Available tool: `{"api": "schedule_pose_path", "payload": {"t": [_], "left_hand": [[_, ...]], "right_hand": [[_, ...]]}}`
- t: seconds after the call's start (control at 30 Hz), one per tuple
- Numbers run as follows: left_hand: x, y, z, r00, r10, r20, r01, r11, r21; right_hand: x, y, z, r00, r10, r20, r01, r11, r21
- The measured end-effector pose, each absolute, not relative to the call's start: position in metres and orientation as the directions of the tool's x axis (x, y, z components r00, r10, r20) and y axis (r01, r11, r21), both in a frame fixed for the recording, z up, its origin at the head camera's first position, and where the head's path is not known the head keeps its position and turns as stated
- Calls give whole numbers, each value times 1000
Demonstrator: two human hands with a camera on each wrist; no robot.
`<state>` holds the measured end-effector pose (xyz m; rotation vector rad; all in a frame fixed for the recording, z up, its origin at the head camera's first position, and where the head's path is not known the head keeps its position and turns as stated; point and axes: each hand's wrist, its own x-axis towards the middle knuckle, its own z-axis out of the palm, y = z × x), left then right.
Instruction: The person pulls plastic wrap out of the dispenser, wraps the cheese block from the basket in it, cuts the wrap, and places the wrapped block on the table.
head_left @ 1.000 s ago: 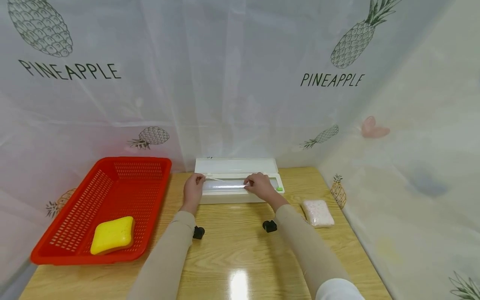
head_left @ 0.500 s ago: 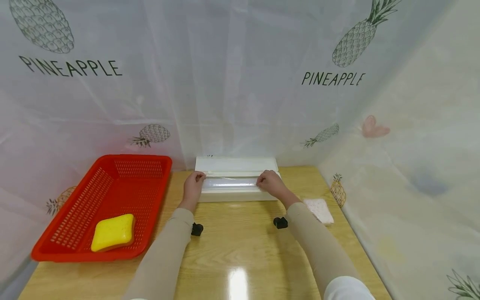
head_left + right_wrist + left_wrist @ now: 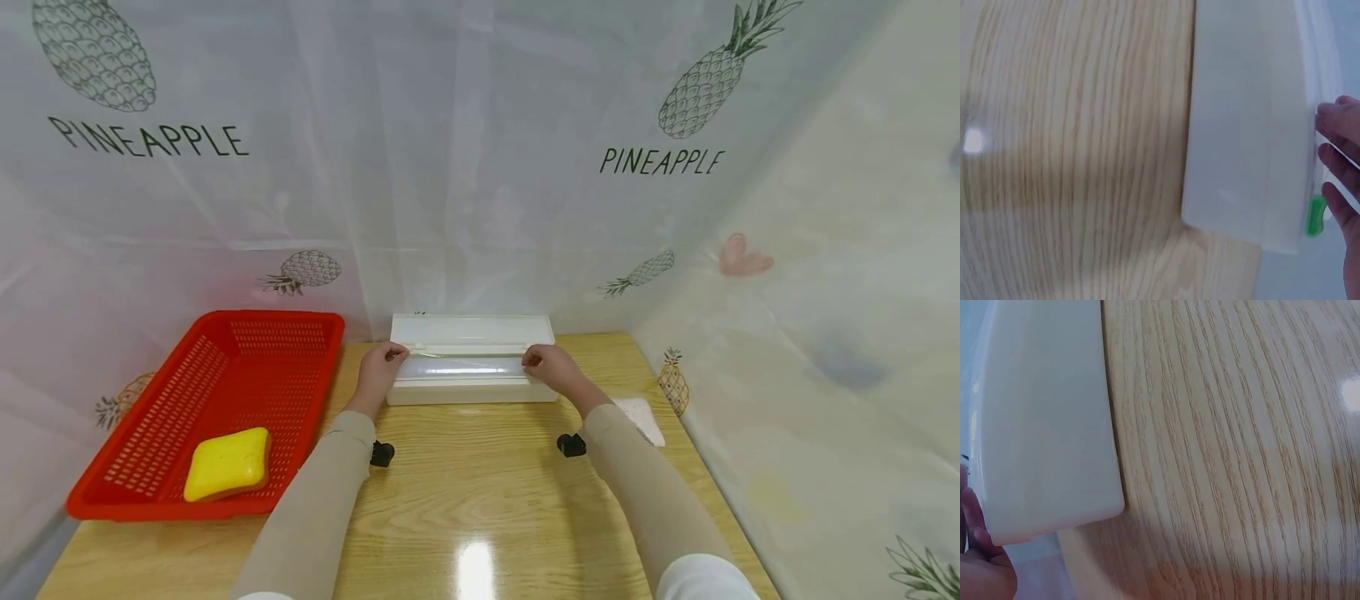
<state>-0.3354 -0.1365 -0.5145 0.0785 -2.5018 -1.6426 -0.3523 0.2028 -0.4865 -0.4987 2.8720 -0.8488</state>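
Observation:
A white cling film dispenser point(image 3: 472, 392) lies along the back of the table, its lid point(image 3: 472, 328) raised against the curtain. Inside is a shiny roll of clear cling film point(image 3: 465, 367). My left hand point(image 3: 377, 375) pinches the film's loose edge at the left end. At the right end, my right hand point(image 3: 555, 370) holds the film between thumb and fingers. The left wrist view shows the fingers point(image 3: 975, 525) by the dispenser's corner. In the right wrist view, a green tab point(image 3: 1316, 215) shows under the right hand's fingers.
A red plastic basket point(image 3: 330, 367) stands on the left with a yellow sponge point(image 3: 227, 464) in it. A pale speckled sponge point(image 3: 642, 421) lies on the right, partly behind the right sleeve. A pineapple-print curtain point(image 3: 465, 167) hangs behind the wooden table point(image 3: 457, 475).
My right hand has moved right along the film from the roll's middle to the dispenser's right end. My left hand has shifted slightly left, still pinching the film.

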Motion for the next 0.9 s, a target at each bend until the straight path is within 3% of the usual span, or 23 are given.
{"api": "schedule_pose_path", "payload": {"t": [0.23, 0.5, 0.77, 0.9], "left_hand": [[-336, -138, -518, -987, -132, 89, 31, 393, 919], [-339, -143, -514, -988, -142, 61, 3, 379, 925], [-338, -148, -497, -989, -148, 17, -36, 345, 938], [-337, -145, -490, -989, -144, 20, -24, 296, 955]], "right_hand": [[-353, 220, -495, -945, -320, 68, -318, 848, -423], [-351, 234, -497, -981, -185, 65, -180, 718, -672], [-352, 234, -483, -994, -112, 9, -77, 616, -784], [-353, 233, -477, -995, -98, 5, -51, 478, -877]]}}
